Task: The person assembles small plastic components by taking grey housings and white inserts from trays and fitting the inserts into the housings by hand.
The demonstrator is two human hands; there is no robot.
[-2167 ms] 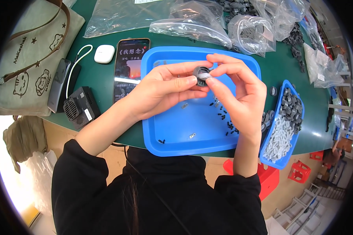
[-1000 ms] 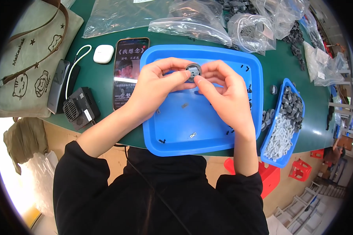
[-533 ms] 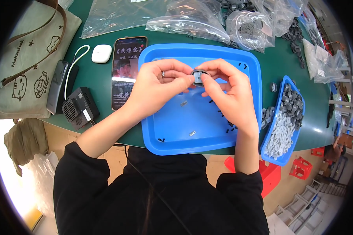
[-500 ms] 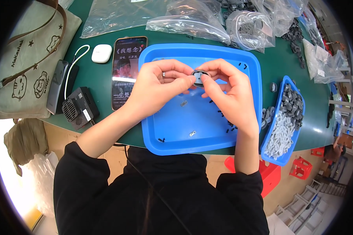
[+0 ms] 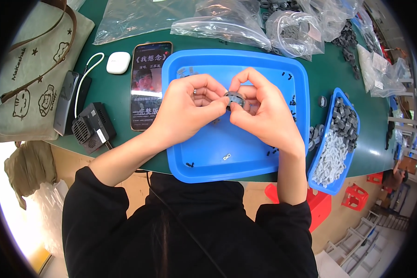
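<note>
Between both hands, above the large blue tray, is a small round dark grey plastic part. My left hand pinches its left side between thumb and fingers. My right hand grips its right side, thumb at the near edge and index finger at the far one. The fingertips hide part of it. In the tray below lie a small pale clip and several tiny black pieces, some of them along the right side.
Right of the tray, a smaller blue bin holds dark grey parts and pale grey clips. Clear plastic bags lie along the back. To the left are a phone, a white case, a black device and a cloth bag.
The round part has been turned between my fingers, so its ribbed outer side now shows instead of its pale inside. My right hand has shifted its grip around it.
</note>
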